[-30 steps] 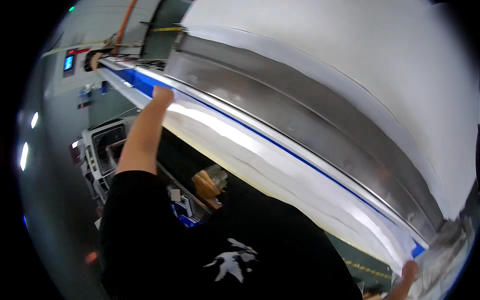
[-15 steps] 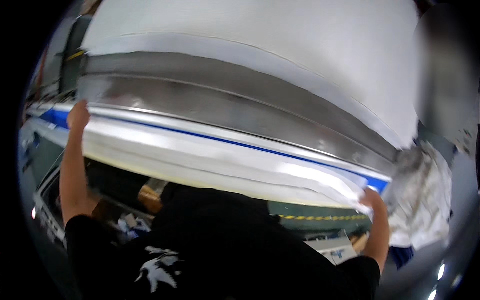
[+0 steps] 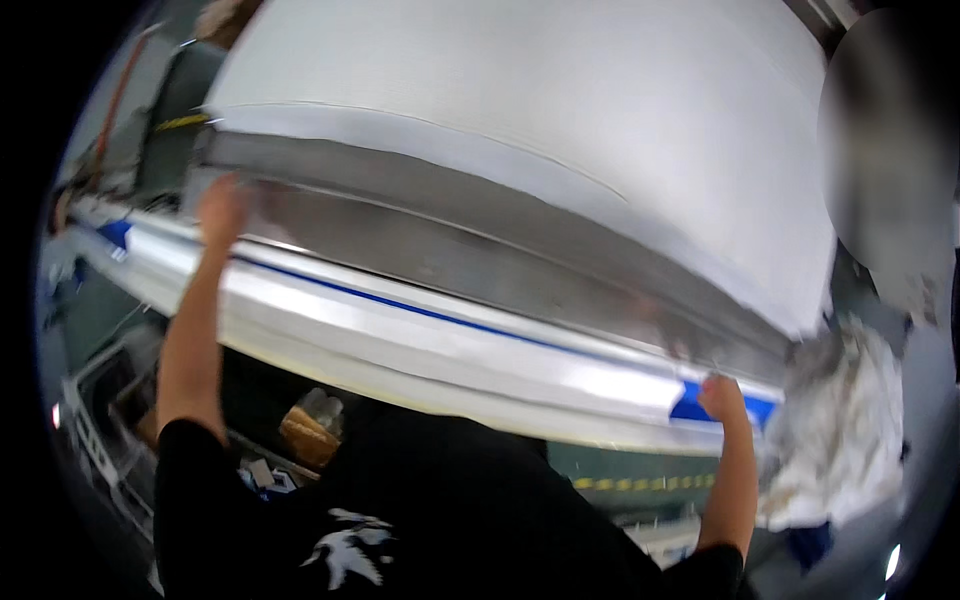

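Observation:
A long white sheet (image 3: pixel 420 340) lies along the near side of a metal bench, over a blue surface (image 3: pixel 690 402) that shows at its right end. My left hand (image 3: pixel 222 212) is raised over the left part of a grey metal strip (image 3: pixel 440 245), its fingers smeared by motion. At the right end, my right hand (image 3: pixel 722 396) is closed in front of the blue surface, beside the sheet's right edge. Whether anything is pinched in it, I cannot make out. Faint reflections of my hands show in the metal.
Beyond the metal strip, a large white sheet (image 3: pixel 540 80) covers the far surface. Crumpled white cloth (image 3: pixel 840 430) hangs at the right end. Below the bench are a brown box (image 3: pixel 308 435) and a yellow-black floor stripe (image 3: pixel 640 484).
Both hands have left the near sheet's edges. My left hand moved right and up over the metal; my right shifted slightly left. More blue shows on the right, less on the left.

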The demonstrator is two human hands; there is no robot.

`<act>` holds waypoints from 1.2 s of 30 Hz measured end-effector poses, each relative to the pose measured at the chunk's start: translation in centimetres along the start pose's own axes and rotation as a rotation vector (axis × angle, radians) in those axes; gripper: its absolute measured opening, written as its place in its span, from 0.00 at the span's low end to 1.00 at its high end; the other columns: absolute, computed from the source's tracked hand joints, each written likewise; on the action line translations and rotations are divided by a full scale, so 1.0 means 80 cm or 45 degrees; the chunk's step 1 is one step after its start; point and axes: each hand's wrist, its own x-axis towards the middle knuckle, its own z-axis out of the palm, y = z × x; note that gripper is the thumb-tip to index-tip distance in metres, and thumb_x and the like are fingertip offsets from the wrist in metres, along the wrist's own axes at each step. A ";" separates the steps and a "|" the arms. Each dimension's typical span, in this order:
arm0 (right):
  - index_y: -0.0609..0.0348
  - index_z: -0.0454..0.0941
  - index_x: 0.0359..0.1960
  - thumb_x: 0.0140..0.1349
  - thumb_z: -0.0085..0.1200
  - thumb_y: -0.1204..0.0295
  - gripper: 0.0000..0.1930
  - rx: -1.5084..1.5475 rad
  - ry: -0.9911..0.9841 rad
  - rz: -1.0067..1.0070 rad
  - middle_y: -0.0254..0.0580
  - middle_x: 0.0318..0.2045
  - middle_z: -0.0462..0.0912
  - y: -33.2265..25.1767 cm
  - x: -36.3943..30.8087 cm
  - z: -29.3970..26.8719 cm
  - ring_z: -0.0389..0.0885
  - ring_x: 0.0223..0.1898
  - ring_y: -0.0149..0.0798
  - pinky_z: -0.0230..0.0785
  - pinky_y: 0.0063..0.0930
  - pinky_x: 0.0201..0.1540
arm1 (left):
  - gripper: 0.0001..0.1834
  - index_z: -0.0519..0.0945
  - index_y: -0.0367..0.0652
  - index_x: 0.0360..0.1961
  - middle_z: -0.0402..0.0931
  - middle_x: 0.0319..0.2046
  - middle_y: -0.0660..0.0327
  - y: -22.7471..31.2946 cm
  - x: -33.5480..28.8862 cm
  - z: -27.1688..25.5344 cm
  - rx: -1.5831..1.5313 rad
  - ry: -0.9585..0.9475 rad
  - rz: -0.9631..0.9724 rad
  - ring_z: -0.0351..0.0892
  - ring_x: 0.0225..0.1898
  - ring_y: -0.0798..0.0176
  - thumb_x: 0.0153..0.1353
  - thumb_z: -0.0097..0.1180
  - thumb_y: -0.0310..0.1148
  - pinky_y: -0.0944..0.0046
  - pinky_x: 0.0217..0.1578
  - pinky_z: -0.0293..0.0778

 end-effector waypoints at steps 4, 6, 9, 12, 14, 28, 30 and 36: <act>0.59 0.79 0.28 0.49 0.55 0.67 0.09 0.274 0.095 -0.117 0.50 0.26 0.81 -0.198 0.046 -0.102 0.80 0.31 0.51 0.71 0.41 0.34 | 0.16 0.76 0.43 0.46 0.74 0.47 0.53 0.094 0.054 -0.027 -0.273 -0.043 -0.129 0.71 0.49 0.49 0.60 0.45 0.38 0.50 0.50 0.67; 0.59 0.80 0.30 0.51 0.55 0.66 0.10 0.331 0.114 -0.220 0.48 0.25 0.81 -0.285 0.070 -0.148 0.80 0.30 0.50 0.71 0.40 0.33 | 0.16 0.76 0.43 0.45 0.72 0.48 0.53 0.121 0.066 -0.023 -0.518 0.128 -0.226 0.69 0.51 0.48 0.60 0.46 0.38 0.52 0.53 0.65; 0.56 0.79 0.32 0.56 0.51 0.65 0.09 0.238 0.212 -0.507 0.48 0.25 0.81 -0.435 0.108 -0.209 0.79 0.29 0.51 0.70 0.41 0.35 | 0.15 0.76 0.42 0.44 0.73 0.46 0.53 0.123 0.048 -0.018 -0.655 0.399 -0.300 0.70 0.48 0.48 0.55 0.49 0.31 0.53 0.52 0.66; 0.56 0.78 0.33 0.59 0.49 0.64 0.10 0.353 0.380 -0.836 0.46 0.26 0.81 -0.593 0.156 -0.271 0.79 0.30 0.51 0.70 0.41 0.34 | 0.15 0.75 0.41 0.43 0.72 0.45 0.53 0.111 0.043 -0.019 -0.737 0.417 -0.341 0.70 0.48 0.49 0.52 0.51 0.29 0.53 0.52 0.66; 0.56 0.78 0.33 0.60 0.49 0.64 0.10 0.424 0.433 -1.000 0.46 0.26 0.81 -0.696 0.185 -0.309 0.78 0.30 0.51 0.69 0.41 0.34 | 0.15 0.75 0.40 0.42 0.72 0.45 0.53 0.103 0.041 -0.019 -0.770 0.438 -0.345 0.70 0.48 0.50 0.51 0.52 0.28 0.53 0.52 0.66; 0.57 0.80 0.32 0.54 0.54 0.63 0.11 0.494 0.552 -1.181 0.44 0.29 0.83 -1.014 0.322 -0.423 0.81 0.33 0.47 0.73 0.37 0.39 | 0.20 0.73 0.40 0.47 0.70 0.48 0.53 0.100 0.056 -0.018 -0.910 0.348 -0.389 0.68 0.54 0.50 0.49 0.53 0.28 0.50 0.57 0.62; 0.57 0.80 0.31 0.54 0.54 0.62 0.11 0.457 0.562 -1.125 0.44 0.29 0.83 -1.017 0.324 -0.423 0.81 0.33 0.47 0.73 0.37 0.39 | 0.20 0.73 0.41 0.47 0.69 0.49 0.53 0.100 0.056 -0.019 -0.904 0.331 -0.391 0.68 0.54 0.50 0.49 0.53 0.28 0.50 0.57 0.62; 0.52 0.80 0.30 0.55 0.54 0.62 0.09 0.439 0.670 -1.030 0.42 0.29 0.83 -1.019 0.318 -0.420 0.81 0.33 0.47 0.73 0.37 0.37 | 0.20 0.72 0.41 0.48 0.69 0.50 0.53 0.098 0.057 -0.018 -0.967 0.319 -0.394 0.67 0.55 0.51 0.50 0.53 0.28 0.50 0.57 0.60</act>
